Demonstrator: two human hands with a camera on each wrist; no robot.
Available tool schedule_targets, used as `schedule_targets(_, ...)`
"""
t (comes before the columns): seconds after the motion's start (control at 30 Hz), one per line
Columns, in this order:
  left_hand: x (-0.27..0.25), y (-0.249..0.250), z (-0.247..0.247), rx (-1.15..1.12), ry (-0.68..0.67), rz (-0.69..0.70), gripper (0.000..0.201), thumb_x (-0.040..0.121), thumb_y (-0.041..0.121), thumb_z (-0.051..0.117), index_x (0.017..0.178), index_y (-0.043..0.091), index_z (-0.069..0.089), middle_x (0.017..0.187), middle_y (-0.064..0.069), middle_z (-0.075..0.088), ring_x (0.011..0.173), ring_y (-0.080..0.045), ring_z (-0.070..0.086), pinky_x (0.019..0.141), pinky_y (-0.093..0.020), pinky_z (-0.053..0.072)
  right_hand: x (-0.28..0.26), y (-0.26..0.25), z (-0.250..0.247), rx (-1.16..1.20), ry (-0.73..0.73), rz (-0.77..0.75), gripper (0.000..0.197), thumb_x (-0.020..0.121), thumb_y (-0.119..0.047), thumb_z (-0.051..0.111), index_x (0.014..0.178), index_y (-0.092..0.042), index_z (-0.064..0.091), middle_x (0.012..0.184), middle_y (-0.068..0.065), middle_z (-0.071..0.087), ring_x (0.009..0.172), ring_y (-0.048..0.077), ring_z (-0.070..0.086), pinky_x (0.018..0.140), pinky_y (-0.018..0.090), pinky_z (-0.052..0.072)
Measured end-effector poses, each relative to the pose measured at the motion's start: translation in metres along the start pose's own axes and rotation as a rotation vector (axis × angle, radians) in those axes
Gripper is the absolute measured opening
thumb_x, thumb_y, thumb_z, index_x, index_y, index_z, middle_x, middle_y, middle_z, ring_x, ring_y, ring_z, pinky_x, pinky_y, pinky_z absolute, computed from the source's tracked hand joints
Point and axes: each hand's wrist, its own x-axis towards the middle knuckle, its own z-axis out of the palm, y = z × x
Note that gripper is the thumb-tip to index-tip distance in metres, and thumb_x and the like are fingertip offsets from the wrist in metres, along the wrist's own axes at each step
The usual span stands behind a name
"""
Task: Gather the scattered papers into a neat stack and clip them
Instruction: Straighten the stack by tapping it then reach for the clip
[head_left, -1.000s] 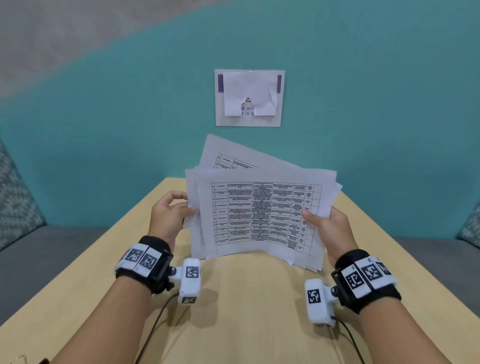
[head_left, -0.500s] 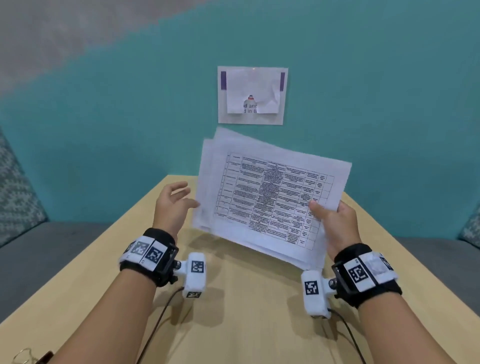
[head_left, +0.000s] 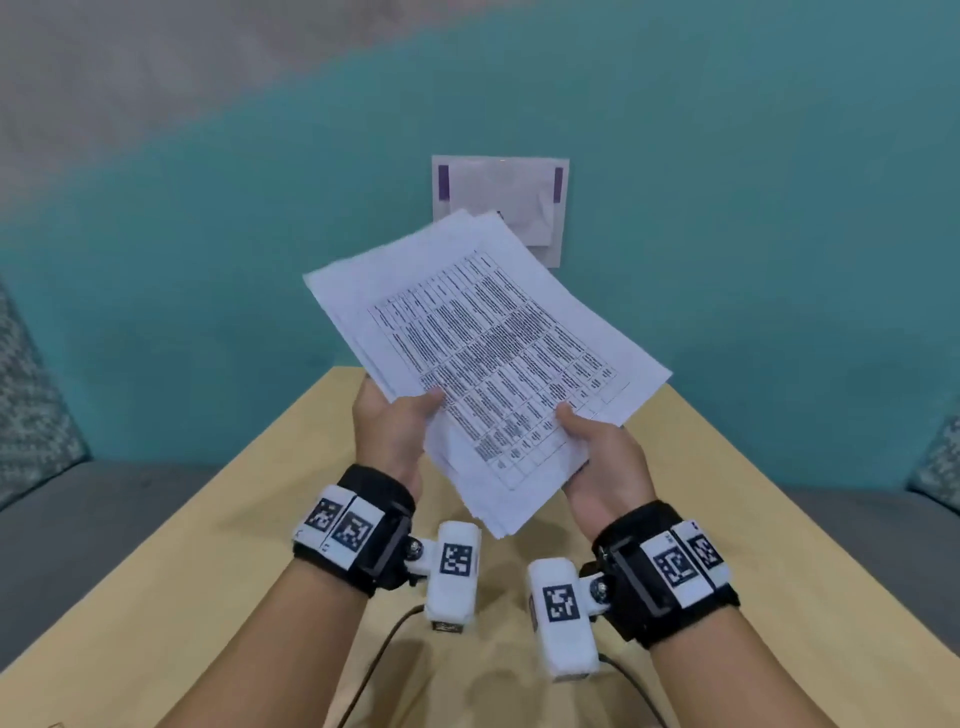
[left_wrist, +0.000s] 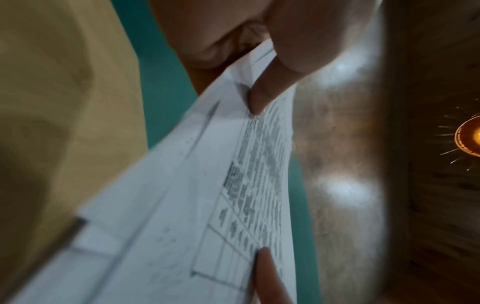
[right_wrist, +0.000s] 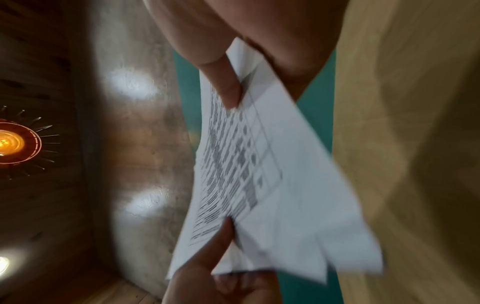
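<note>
Several white sheets printed with a table form a loose paper stack (head_left: 488, 353), held in the air above the table and turned on a slant. My left hand (head_left: 400, 421) grips its left edge, thumb on top. My right hand (head_left: 597, 441) grips the lower right edge, thumb on the printed face. In the left wrist view the paper stack (left_wrist: 207, 195) runs under my left thumb (left_wrist: 262, 96). The right wrist view shows the paper stack (right_wrist: 259, 174) pinched under my right thumb (right_wrist: 228, 90), its edges uneven. No clip is in view.
The light wooden table (head_left: 208, 597) lies below my hands, with grey seating (head_left: 78, 509) on both sides. A teal wall (head_left: 208, 234) stands behind, bearing a white notice (head_left: 519, 192). Cables (head_left: 384, 654) trail from the wrist cameras.
The stack has been turned from landscape to a steep slant and brought nearer. My left hand, off the papers half a second ago, now grips their left edge again.
</note>
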Motion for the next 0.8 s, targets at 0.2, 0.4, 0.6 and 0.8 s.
schedule_targets(0.2,0.015,0.025,-0.027,0.202,-0.05,0.175,0.044,0.086,-0.016,0.067,0.113,0.018,0.063,0.107,0.0,0.074,0.102,-0.023,0.071,0.088,-0.039,0.058,0.005,-0.023,-0.019,-0.301,0.217,-0.234,0.065,0.084,-0.019,0.078,0.14,-0.026,0.045,0.137,0.003,0.058,0.115,0.014,0.058,0.105,0.044,0.044)
schedule_targets(0.4,0.01,0.019,-0.026,0.359,-0.285,0.07,0.049,0.085,-0.018,0.064,0.125,0.011,0.06,0.106,-0.008,0.073,0.093,-0.024,0.07,0.072,-0.03,0.056,0.001,-0.046,-0.023,-0.462,-0.075,-0.157,0.049,0.088,-0.013,0.07,0.135,-0.018,0.055,0.121,0.007,0.073,0.112,0.03,0.067,0.102,0.053,0.048)
schedule_targets(0.6,0.004,0.003,-0.012,0.411,-0.29,0.081,0.039,0.092,-0.012,0.061,0.127,0.007,0.062,0.115,-0.005,0.074,0.102,-0.022,0.071,0.089,-0.038,0.058,0.0,-0.038,-0.013,-0.586,-0.011,-0.353,0.027,0.091,0.003,0.06,0.1,-0.021,0.068,0.104,0.0,0.075,0.1,0.024,0.07,0.093,0.04,0.055)
schedule_targets(0.8,-0.001,-0.006,-0.003,0.344,-0.27,0.103,0.04,0.095,-0.002,0.062,0.13,0.019,0.057,0.12,0.002,0.072,0.106,-0.013,0.07,0.095,-0.033,0.054,0.001,-0.033,-0.012,-0.551,0.016,-0.413,0.037,0.089,0.006,0.056,0.109,-0.025,0.061,0.107,-0.008,0.071,0.099,0.014,0.066,0.084,0.03,0.051)
